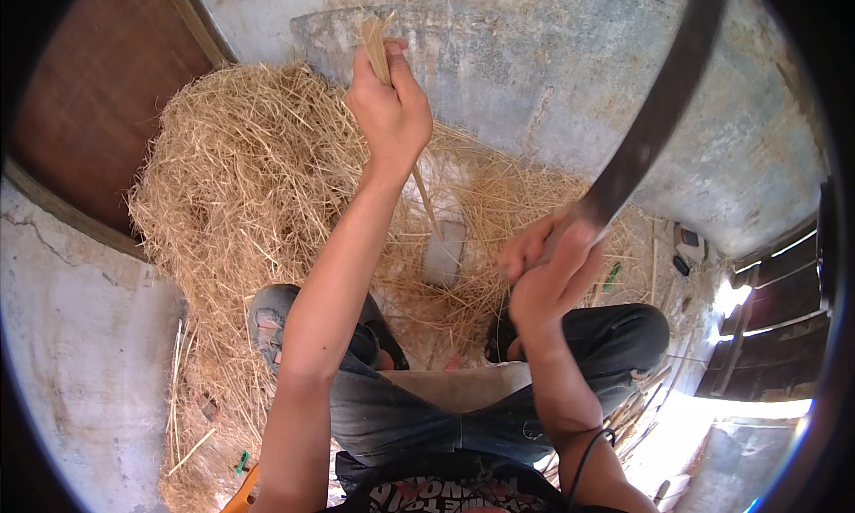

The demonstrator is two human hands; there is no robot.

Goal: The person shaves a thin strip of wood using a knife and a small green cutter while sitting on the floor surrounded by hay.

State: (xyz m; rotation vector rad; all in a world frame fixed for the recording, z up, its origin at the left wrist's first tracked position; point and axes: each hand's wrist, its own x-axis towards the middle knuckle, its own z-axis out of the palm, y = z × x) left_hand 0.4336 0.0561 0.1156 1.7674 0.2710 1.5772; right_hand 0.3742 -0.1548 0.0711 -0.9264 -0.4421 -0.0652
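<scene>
My left hand point(390, 112) is raised in front of the wall, its fingers closed round a pale split bamboo strip point(375, 52). The strip's splintered upper end sticks out above the fist, and its thin lower part slants down toward a grey block point(443, 255) on the floor. In my right hand point(557, 277) is the handle of a machete point(655, 112). Its long dark blade points up and to the right, slightly blurred and cut off by the top of the picture. Blade and strip are well apart.
A large heap of pale shavings point(240, 166) rises at the left against the wall point(534, 41), with more shavings scattered between my feet. My bent knees flank the block. Dark small objects point(684, 250) lie at the right, and thin sticks point(637, 406) by my right leg.
</scene>
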